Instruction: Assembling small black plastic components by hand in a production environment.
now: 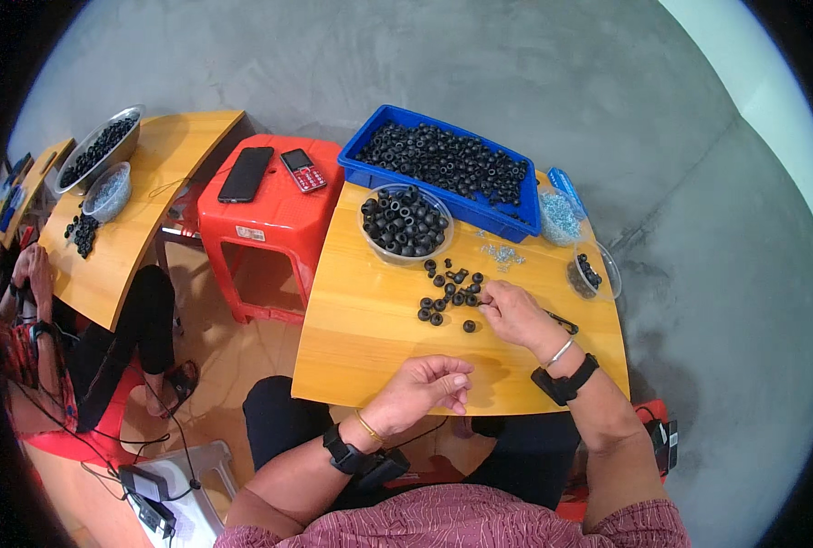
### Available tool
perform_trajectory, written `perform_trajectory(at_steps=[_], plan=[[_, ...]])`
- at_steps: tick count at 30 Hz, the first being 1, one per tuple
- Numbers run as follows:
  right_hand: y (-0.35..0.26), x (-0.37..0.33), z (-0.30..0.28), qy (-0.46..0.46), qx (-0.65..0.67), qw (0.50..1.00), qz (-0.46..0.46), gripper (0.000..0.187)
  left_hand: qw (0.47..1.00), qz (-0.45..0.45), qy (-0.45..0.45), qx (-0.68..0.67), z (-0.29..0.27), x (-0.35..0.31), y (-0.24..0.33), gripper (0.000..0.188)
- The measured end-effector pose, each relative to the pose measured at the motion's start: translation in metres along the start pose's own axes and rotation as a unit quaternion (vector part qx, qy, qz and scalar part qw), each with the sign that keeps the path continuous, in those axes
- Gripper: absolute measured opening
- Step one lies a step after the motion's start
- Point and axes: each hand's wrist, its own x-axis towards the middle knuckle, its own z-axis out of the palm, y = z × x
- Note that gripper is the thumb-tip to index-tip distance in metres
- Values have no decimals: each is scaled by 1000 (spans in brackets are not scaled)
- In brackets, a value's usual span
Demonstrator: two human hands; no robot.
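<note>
Over the near edge of the wooden table (370, 352), my left hand (425, 388) is closed, its thumb lying against curled fingers. Whatever it holds, if anything, is too small to make out. My right hand (514, 315) reaches to the right side of a loose group of small black round parts (449, 289), each with a hole. Its fingertips are pinched together beside these parts, and what lies between them is hidden. Behind the group stands a clear round bowl (405, 257) filled with the same parts. Small silver screws (504, 257) lie scattered farther back.
A blue tray (443, 203) of black parts spans the table's back. At right are a tub of screws (560, 224), a clear cup (614, 274) and a dark tool (564, 321). Left, a red stool (265, 215) bears two phones; another person's hands (34, 274) are beyond.
</note>
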Motion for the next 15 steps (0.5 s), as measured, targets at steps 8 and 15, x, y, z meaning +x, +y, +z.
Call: perform_trajectory(at_steps=[8,15], plan=[[-9,4,-6,45,20,999,-18,16,1000,3,-4,0,1,0,1,24],[-10,6,3,52,-38,997,-42,17,1000,-1,-11,-3,0,2,1,24]])
